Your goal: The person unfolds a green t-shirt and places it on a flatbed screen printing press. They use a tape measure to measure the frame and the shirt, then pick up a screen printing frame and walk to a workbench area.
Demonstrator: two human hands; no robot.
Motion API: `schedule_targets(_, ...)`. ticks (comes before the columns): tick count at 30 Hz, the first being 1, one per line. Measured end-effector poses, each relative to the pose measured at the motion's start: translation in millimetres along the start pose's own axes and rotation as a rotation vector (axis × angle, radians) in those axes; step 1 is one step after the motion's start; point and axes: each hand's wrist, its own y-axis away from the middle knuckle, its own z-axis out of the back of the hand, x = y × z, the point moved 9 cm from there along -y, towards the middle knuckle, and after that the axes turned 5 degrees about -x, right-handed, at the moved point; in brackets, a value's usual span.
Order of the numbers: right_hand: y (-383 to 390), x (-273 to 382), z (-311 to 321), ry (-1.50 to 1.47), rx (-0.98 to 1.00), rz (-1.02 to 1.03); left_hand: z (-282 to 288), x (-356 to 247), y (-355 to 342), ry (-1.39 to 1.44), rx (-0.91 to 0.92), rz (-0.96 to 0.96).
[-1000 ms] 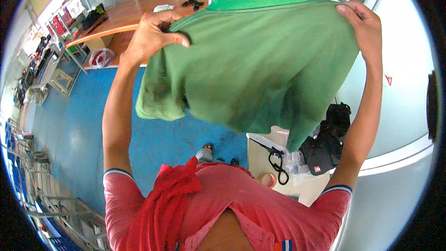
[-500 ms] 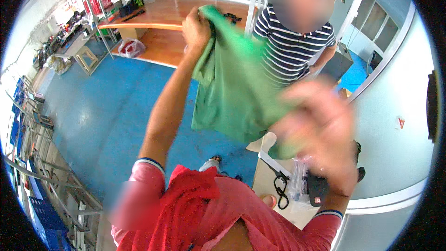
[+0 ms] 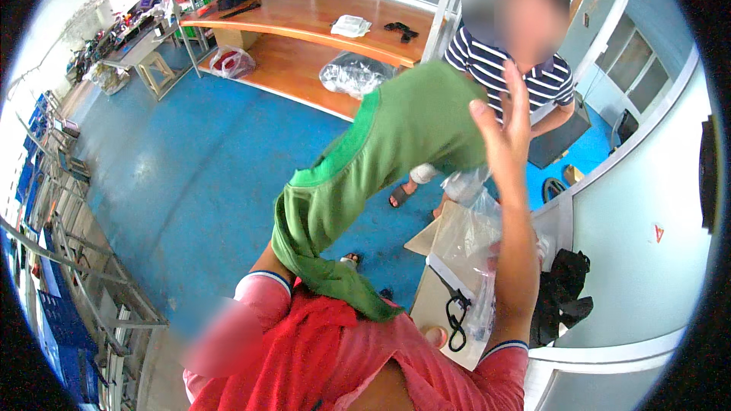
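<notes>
A green garment (image 3: 381, 144) with a brighter green band is raised in front of me, draped over my left forearm. The cloth covers my left hand, so its fingers are hidden; a loose fold hangs down near my chest. Beside the garment's far right end is my right hand (image 3: 506, 125), fingers stretched upward and thumb apart. Its thumb side is against or very near the cloth; I cannot tell which. Below my right forearm, scissors (image 3: 457, 312) with black handles lie on a pale tabletop (image 3: 429, 301) beside clear plastic bags (image 3: 476, 232). A red cloth (image 3: 304, 335) lies over my front.
Another person (image 3: 510, 68) in a striped shirt stands just beyond the garment. Orange-brown shelves (image 3: 297, 19) run along the back, holding plastic-wrapped items. Black cloth (image 3: 563, 289) lies at right near a frosted panel (image 3: 632, 221). Metal racks (image 3: 84, 281) line the left side.
The garment has turned from hanging off my raised left hand to lying over my left forearm, hiding that hand. My right hand, blurred before, now points upward with fingers extended.
</notes>
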Motion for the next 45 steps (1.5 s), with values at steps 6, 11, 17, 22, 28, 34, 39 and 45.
schedule_targets(6,66.3,-72.8,-32.9,-0.38,0.67,-0.95,-16.2,72.0,23.1,0.614,0.163,0.487)
schedule_targets(11,72.4,-84.1,12.2,-0.392,0.404,-1.024,-37.8,132.4,56.4,1.134,0.227,0.903)
schedule_targets(17,65.9,-73.7,51.1,-0.54,0.163,-1.066,19.3,167.1,126.4,0.915,0.149,0.775)
schedule_targets(22,71.6,-56.1,67.2,-0.408,0.032,-1.007,23.1,169.4,124.6,0.22,0.208,0.68)
schedule_targets(28,83.2,-43.5,99.9,-0.432,0.112,-0.86,86.1,158.7,88.1,-0.369,-0.133,0.274)
schedule_targets(34,94.7,-29.9,122.0,-0.346,0.314,-0.703,107.1,86.1,46.1,-0.325,-0.467,0.04)
schedule_targets(39,122.6,-50.8,106.4,-0.105,0.503,-0.507,127.4,-7.9,38.6,-0.207,-0.657,-0.2)
schedule_targets(45,224.1,-90.7,26.9,-0.061,0.884,-0.526,78.2,-130.8,52.9,-1.219,-0.527,-0.625)
